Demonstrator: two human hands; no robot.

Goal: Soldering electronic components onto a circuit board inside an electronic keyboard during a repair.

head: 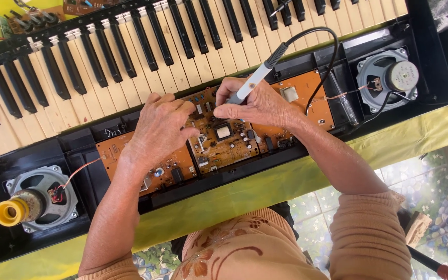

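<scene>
Your right hand point(252, 106) holds a soldering iron point(257, 75), fingers closed round its white grip, tip down on the middle board point(224, 142) inside the open keyboard point(130, 57). Your left hand point(156, 129) rests on that board, fingers curled and pressing, holding nothing. The hot tip sits very near your left fingers, so a small slip could burn them. The iron's black cord point(317, 52) loops over the case, and a tug on it could drag the tip across the small parts. I count three orange boards, two speakers point(37, 199) and one iron, all on the yellow desk point(265, 186).
</scene>
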